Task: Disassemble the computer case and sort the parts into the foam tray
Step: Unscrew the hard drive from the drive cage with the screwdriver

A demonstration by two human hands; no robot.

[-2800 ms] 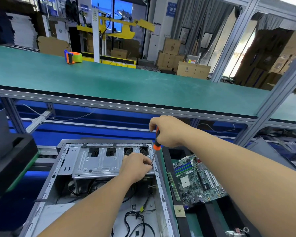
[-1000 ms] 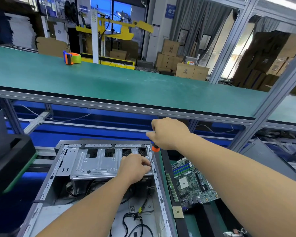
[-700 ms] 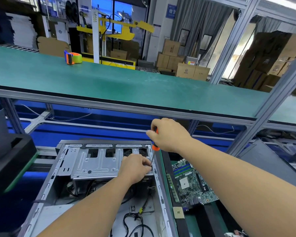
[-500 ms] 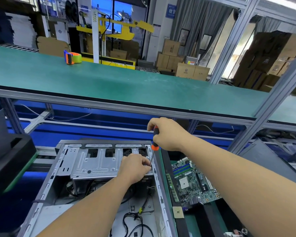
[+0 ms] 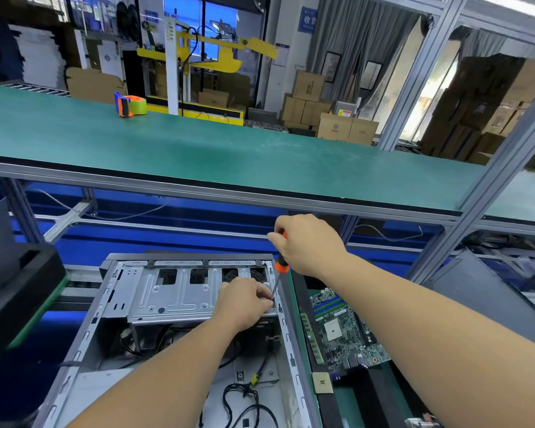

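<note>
At bench left: black foam tray, near edge only in view, well apart from the work.
Computer case: lying open, lid off, silver drive cage across its far end, loose black cables below.
Left hand: fingers curled, pinching at the screwdriver tip on the cage's right edge; screw itself hidden.
Screwdriver: orange-and-black handle, shaft slanting down to the cage.
Right hand: wrapped tight round the handle.
Motherboard: out already, lying right of the case.
Risk: tip slipping from the slanted shaft, jabbing fingers; freed screw dropping among cables.
</note>
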